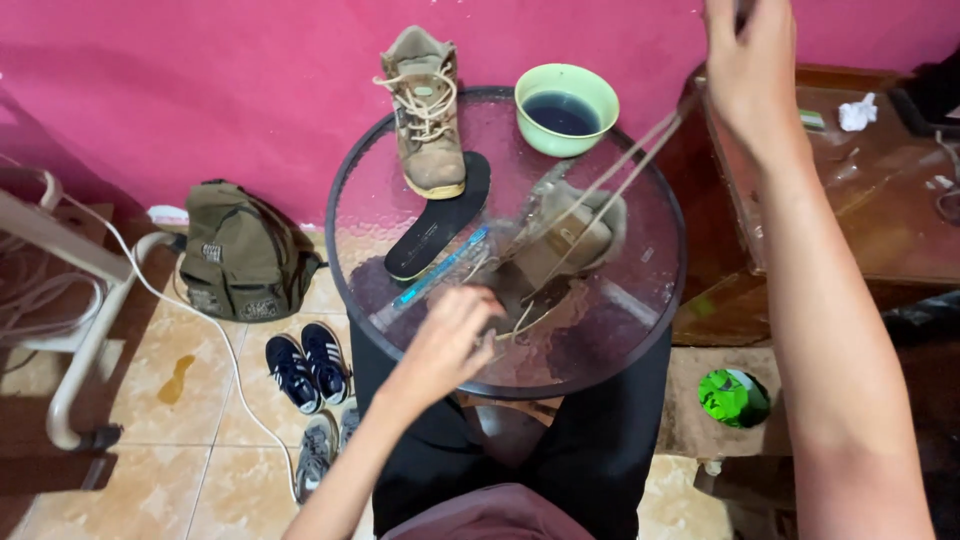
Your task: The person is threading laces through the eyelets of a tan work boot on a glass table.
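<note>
There are two tan lace-up boots: one stands upright (428,110) behind the green bowl's left side, and one lies blurred (565,240) in front of the bowl. There is one green bowl (567,108) with dark liquid. One black insole (440,218) lies to the left of the bowl, and one blue-handled brush (440,268), as far as I can tell, lies beside it. One round glass tabletop (650,270) carries all of these. On the floor, left of the bowl and lower, there are two navy sneakers (307,365), two grey shoes (325,448) and one olive backpack (240,255). Two hands are visible, the left hand (452,335) and the right hand (750,60).
</note>
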